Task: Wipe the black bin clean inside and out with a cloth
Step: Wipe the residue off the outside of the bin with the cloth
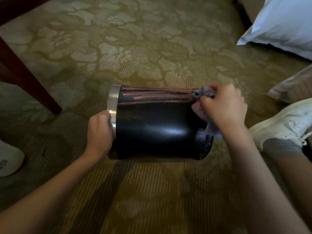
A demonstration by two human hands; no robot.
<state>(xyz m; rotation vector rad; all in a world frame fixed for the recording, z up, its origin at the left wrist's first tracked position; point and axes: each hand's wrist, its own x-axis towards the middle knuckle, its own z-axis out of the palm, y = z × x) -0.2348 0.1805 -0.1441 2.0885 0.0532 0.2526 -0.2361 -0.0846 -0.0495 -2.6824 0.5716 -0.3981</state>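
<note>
The black bin (157, 125) lies on its side over the carpet, its silver-rimmed mouth (112, 102) pointing left and its base to the right. My left hand (99, 132) grips the silver rim at the near side. My right hand (222, 107) holds a crumpled greyish-purple cloth (201, 94) against the bin's base end, at the upper far edge. Part of the cloth hangs down below the hand over the base. The bin's inside is hidden from view.
Patterned olive carpet (135, 48) covers the floor. A dark wooden furniture leg (28, 78) stands at the left. A white pillow (283, 24) lies at the upper right. A white sneaker (283, 122) sits close to the right of the bin. A white object (8, 159) is at the left edge.
</note>
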